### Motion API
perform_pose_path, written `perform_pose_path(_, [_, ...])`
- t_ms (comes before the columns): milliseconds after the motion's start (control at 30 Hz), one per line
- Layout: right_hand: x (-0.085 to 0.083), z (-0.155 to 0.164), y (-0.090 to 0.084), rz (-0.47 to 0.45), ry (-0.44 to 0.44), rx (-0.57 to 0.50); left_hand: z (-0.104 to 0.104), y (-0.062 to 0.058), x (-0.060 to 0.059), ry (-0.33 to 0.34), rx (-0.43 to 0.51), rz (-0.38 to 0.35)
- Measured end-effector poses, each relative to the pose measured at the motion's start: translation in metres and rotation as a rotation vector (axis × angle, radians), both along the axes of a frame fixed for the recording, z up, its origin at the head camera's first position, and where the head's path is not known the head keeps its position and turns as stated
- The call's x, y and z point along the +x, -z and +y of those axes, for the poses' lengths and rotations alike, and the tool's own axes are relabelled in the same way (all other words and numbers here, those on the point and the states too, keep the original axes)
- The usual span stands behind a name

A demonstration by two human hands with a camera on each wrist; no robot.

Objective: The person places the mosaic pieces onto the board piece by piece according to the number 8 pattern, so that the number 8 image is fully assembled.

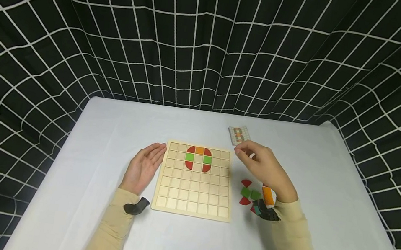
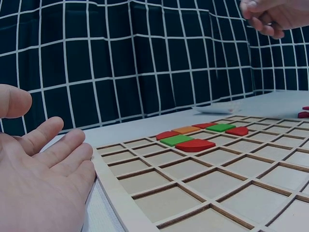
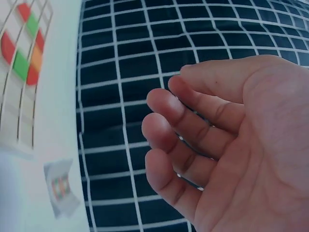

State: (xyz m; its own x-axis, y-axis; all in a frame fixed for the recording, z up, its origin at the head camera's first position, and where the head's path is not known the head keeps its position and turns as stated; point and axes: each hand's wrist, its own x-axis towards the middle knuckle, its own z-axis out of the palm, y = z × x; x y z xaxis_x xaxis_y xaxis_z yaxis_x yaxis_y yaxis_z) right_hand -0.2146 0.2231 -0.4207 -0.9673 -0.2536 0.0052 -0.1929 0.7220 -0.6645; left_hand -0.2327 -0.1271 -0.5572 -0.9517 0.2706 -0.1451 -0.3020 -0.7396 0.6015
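Observation:
A wooden grid board (image 1: 194, 191) lies on the white table, with red, green and orange pieces (image 1: 198, 158) set in a ring near its far edge. My left hand (image 1: 143, 166) lies flat and open against the board's left edge (image 2: 113, 193), palm up. My right hand (image 1: 261, 164) hovers above the table just right of the board, fingers loosely curled and holding nothing (image 3: 193, 140). Loose coloured pieces (image 1: 252, 195) lie on the table under that wrist. The placed pieces (image 2: 198, 137) show low in the left wrist view.
A small pattern card (image 1: 239, 134) lies beyond the board's far right corner, also seen as a card (image 3: 60, 186) in the right wrist view. A black curtain with white grid lines (image 1: 210, 50) surrounds the table on three sides.

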Motion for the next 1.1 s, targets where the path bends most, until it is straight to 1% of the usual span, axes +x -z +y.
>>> perform_pose_path(200, [0.009, 0.023, -0.001, 0.004, 0.037, 0.087, -0.002, 0.0, 0.001, -0.007, 0.021, -0.006])
perform_pose_path(533, [0.028, 0.056, 0.012, -0.062, 0.149, 0.091, -0.002, 0.002, 0.0, 0.0, 0.033, -0.002])
perform_pose_path(700, [0.036, 0.067, 0.025, -0.127, 0.192, 0.121, -0.001, 0.002, 0.001, 0.011, 0.03, 0.008])
perform_pose_path(933, [0.044, 0.082, 0.048, -0.157, 0.193, 0.157, -0.001, 0.001, 0.0, 0.004, 0.032, -0.002])
perform_pose_path(1100, [0.048, 0.086, 0.061, -0.235, 0.261, 0.186, 0.0, 0.002, 0.0, 0.002, 0.01, 0.001])
